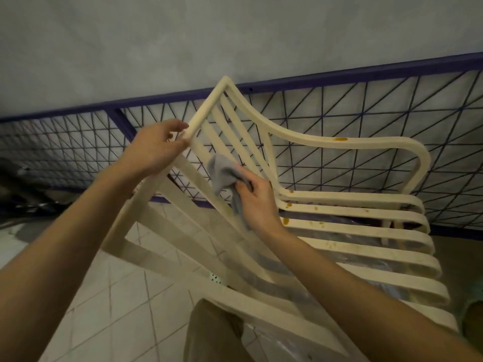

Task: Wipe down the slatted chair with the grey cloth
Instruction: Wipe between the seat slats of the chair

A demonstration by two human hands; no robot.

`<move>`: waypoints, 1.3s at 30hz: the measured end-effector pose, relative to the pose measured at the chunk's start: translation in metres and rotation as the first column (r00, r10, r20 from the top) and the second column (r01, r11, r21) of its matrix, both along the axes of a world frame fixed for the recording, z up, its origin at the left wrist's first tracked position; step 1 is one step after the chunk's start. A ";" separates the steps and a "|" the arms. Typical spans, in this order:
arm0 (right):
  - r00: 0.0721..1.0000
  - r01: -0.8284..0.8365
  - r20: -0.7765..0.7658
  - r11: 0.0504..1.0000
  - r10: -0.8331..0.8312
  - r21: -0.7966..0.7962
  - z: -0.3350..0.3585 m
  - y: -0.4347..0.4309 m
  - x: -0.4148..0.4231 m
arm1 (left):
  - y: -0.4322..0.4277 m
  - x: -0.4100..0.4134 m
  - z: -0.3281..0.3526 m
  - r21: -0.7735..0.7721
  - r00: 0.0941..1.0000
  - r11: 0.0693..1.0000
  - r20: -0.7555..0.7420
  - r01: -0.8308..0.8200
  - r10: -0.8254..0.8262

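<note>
A cream slatted chair [339, 231] fills the middle of the head view, its back tilted toward me. Brown stains dot its seat slats and armrest. My left hand [154, 150] grips the top rail of the backrest at its near corner. My right hand [257, 202] holds a bunched grey cloth [223, 175] and presses it against the backrest slats, about halfway down. Part of the cloth hangs below my fingers.
A purple metal railing with wire mesh [366, 121] runs behind the chair, in front of a grey wall. Pale floor tiles [109, 309] lie at the lower left. My trouser leg [211, 333] shows at the bottom, close to the chair's front.
</note>
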State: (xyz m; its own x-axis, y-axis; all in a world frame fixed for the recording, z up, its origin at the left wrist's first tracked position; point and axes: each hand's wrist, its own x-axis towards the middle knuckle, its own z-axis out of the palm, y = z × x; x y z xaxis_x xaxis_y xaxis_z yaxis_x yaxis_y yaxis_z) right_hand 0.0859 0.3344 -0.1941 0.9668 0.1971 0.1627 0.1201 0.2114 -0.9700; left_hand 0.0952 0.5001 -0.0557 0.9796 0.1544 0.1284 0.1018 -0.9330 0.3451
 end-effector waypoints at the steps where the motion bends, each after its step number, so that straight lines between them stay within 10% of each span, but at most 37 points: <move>1: 1.000 -0.007 0.026 1.000 0.007 0.002 0.005 0.013 0.004 | 0.004 0.005 -0.004 0.019 0.997 1.000 -0.079 0.006 -0.004; 27: 0.925 -0.014 0.361 0.961 0.117 -0.276 -0.038 0.097 -0.012 | 0.019 0.025 -0.039 0.233 0.993 0.969 -0.105 0.083 -0.060; 39: 0.959 -0.191 0.113 0.885 0.261 -0.424 -0.110 0.046 -0.026 | 0.018 0.024 -0.048 0.488 0.994 0.870 -0.100 0.077 -0.032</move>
